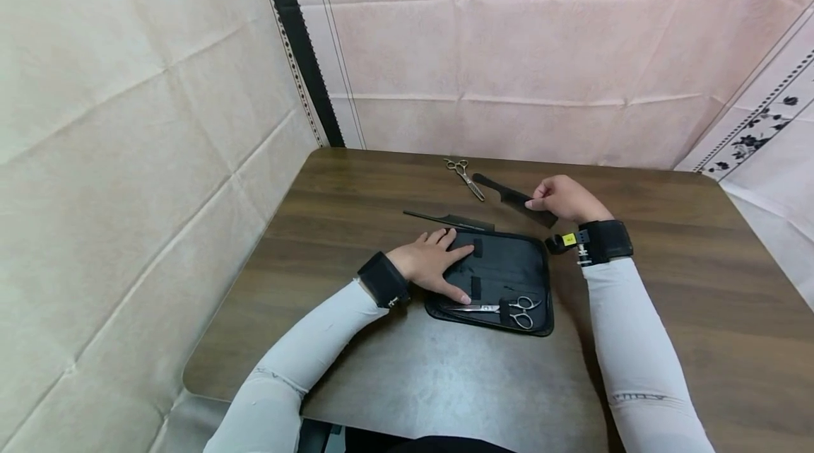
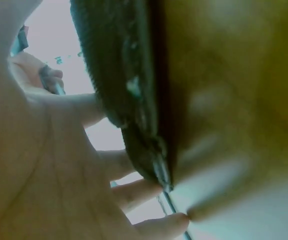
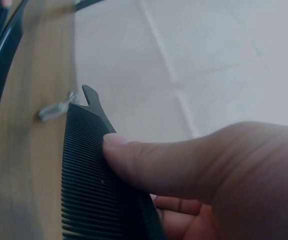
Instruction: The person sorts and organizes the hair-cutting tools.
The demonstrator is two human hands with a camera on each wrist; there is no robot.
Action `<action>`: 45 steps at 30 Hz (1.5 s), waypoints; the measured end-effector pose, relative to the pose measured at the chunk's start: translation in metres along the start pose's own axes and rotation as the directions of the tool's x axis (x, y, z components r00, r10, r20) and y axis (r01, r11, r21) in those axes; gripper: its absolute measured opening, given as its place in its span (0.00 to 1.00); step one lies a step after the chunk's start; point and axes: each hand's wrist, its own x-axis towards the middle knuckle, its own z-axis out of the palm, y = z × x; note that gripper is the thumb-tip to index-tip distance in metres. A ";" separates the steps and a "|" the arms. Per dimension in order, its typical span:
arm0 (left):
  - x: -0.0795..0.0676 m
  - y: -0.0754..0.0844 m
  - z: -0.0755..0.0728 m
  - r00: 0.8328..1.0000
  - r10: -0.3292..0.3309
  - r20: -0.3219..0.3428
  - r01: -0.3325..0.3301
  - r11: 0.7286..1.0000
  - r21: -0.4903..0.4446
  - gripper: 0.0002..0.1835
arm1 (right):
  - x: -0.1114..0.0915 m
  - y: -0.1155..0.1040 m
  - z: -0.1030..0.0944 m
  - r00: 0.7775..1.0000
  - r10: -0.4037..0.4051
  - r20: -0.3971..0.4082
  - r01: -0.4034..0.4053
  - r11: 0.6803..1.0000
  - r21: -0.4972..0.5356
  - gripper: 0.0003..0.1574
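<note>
My right hand pinches a black comb between thumb and fingers, its handle pointing to the far left. Up close in the right wrist view, the thumb lies along the back of the comb, above the fine teeth. With fingers spread, my left hand rests on the left side of an open black zip case. Inside the case, hair scissors lie under a strap along the near edge. The left wrist view has the spread fingers beside the dark case edge.
Thinning scissors lie on the wooden table left of the held comb. A thin-tailed comb lies just beyond the case's far edge. Cloth-covered walls stand behind the table and to its left.
</note>
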 end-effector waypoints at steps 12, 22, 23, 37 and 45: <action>0.000 -0.020 -0.012 0.987 0.093 -0.129 -0.099 0.994 -0.042 0.51 | -0.016 -0.037 -0.004 0.993 -0.103 0.059 0.103 0.995 0.013 0.11; -0.005 -0.026 -0.031 0.782 0.243 -0.574 -0.210 0.970 0.125 0.23 | -0.024 -0.061 -0.001 0.976 -0.170 0.132 0.170 0.985 0.015 0.08; -0.005 -0.026 -0.032 0.743 0.259 -0.617 -0.210 0.966 0.151 0.21 | -0.025 -0.063 0.000 0.974 -0.177 0.143 0.176 0.984 0.020 0.08; -0.011 -0.029 -0.038 0.646 0.242 -0.724 -0.109 0.968 0.226 0.15 | -0.027 -0.070 0.007 0.935 -0.274 0.225 0.260 0.961 0.091 0.06; -0.008 -0.033 -0.035 0.631 0.245 -0.736 -0.145 0.969 0.198 0.13 | -0.025 -0.067 0.007 0.931 -0.283 0.231 0.263 0.958 0.116 0.07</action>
